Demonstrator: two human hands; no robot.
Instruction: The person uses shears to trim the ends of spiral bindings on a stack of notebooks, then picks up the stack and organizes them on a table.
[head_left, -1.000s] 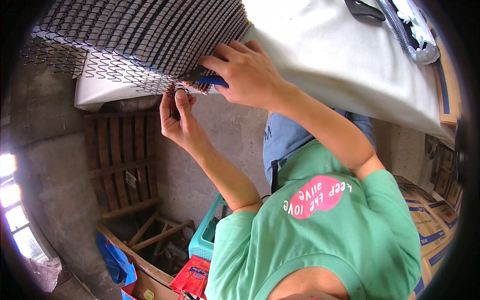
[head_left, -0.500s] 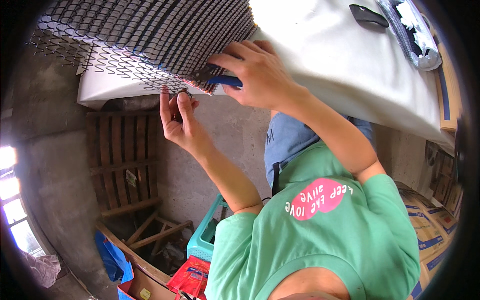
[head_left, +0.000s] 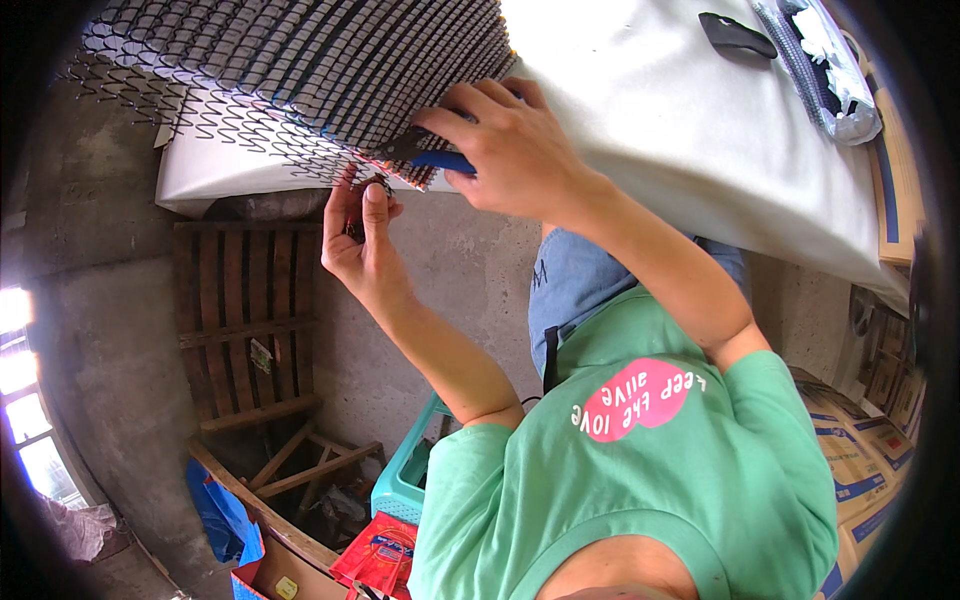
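My right hand [head_left: 512, 150] is closed around pliers with blue handles [head_left: 445, 161]. Their dark jaws reach the near right edge of a black wire mesh [head_left: 330, 75], which lies in dense rows over a boxy stack on the table. Below that edge, my left hand [head_left: 362, 245] has its fingers curled and the thumb raised. Something small and dark shows between those fingers, too hidden to name. Wavy wire ends [head_left: 215, 125] hang loose along the mesh's left side.
A white-covered table [head_left: 640, 110] carries a black curved piece [head_left: 738, 34] and a clear plastic package [head_left: 838, 90] at the far right. Below stand a wooden pallet [head_left: 250, 320], a teal plastic stool [head_left: 402, 480], a red packet [head_left: 380, 552] and cardboard boxes [head_left: 850, 470].
The pliers and my right hand have shifted very slightly to the left. My left hand has tilted a little, its fingertips now closer in under the mesh edge.
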